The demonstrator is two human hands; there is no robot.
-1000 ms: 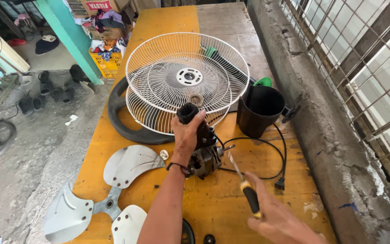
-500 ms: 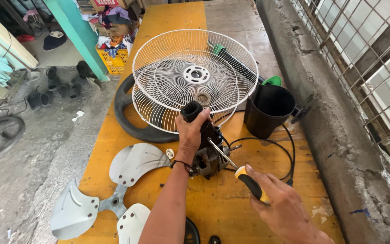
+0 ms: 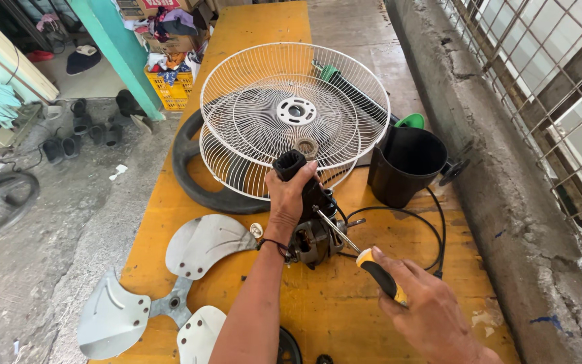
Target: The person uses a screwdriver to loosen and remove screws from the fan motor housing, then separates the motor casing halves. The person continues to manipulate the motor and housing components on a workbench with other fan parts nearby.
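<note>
We look down at a yellow table [image 3: 257, 40] where a fan lies in pieces. Our left hand [image 3: 287, 195] is wrapped around the black neck [image 3: 298, 168] of the fan motor [image 3: 314, 239], fingers curled tight about it, holding it upright near the middle of the table. Our right hand [image 3: 432, 310] is closed around the yellow and black handle of a screwdriver [image 3: 358, 246], whose metal shaft slants up and left so that its tip meets the motor just below the left hand.

Just behind the motor lie two white wire fan guards [image 3: 294, 114], one stacked on the other, resting partly on a black ring [image 3: 190, 172]. To the right stands a black bucket [image 3: 405, 162], and a black cord [image 3: 432, 222] loops from the motor across the table beside it. At the near left lies a grey three-bladed fan blade [image 3: 170, 290]. A concrete ledge [image 3: 500, 168] with a window grille runs along the right. Shoes and clutter sit on the floor at far left.
</note>
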